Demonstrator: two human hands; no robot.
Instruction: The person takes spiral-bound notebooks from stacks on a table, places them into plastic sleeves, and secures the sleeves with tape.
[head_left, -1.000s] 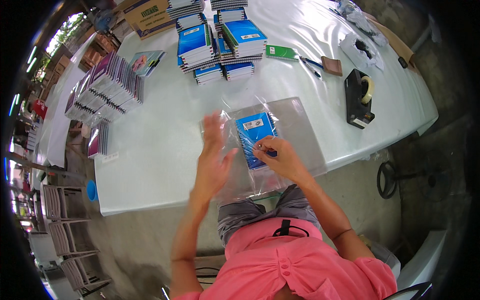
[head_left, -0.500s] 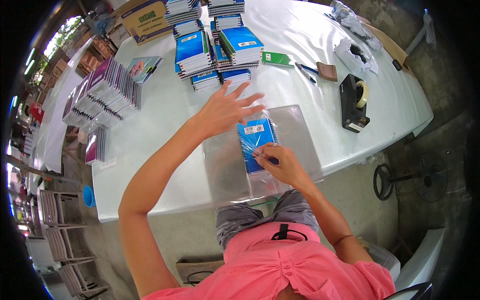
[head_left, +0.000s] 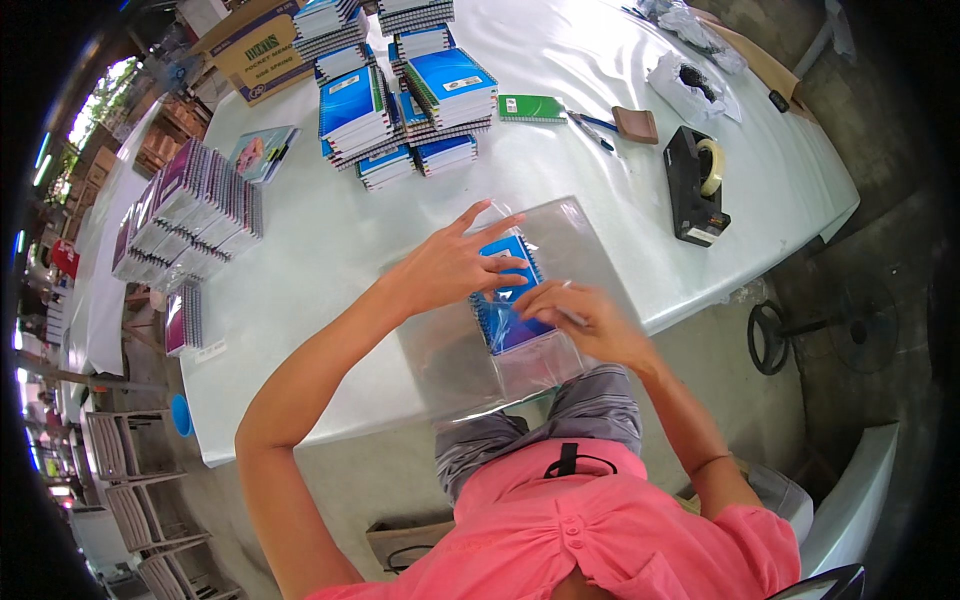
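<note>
A blue spiral notebook (head_left: 512, 335) lies under clear plastic film, on a pile of clear plastic sheets (head_left: 590, 235) at the table's near edge. My left hand (head_left: 462, 265) reaches over the notebook's upper part, fingers spread, pressing on the film and cover. Beside it, my right hand (head_left: 590, 318) is over the notebook's right side. Its fingers are drawn together at the creased film, slightly blurred by motion. Part of the cover is hidden behind both hands.
Stacks of blue notebooks (head_left: 355, 105) stand beyond my hands, with purple notebooks (head_left: 200, 200) at the left. A black tape dispenser (head_left: 690, 190), pens (head_left: 592, 130), a brown case (head_left: 635, 124) and a green notebook (head_left: 532, 108) lie to the right. A cardboard box (head_left: 255, 55) sits far left.
My left hand has come nearer and down onto the notebook's upper part. My right hand has shifted slightly right, away from the notebook's middle. The whole view has shifted a little.
</note>
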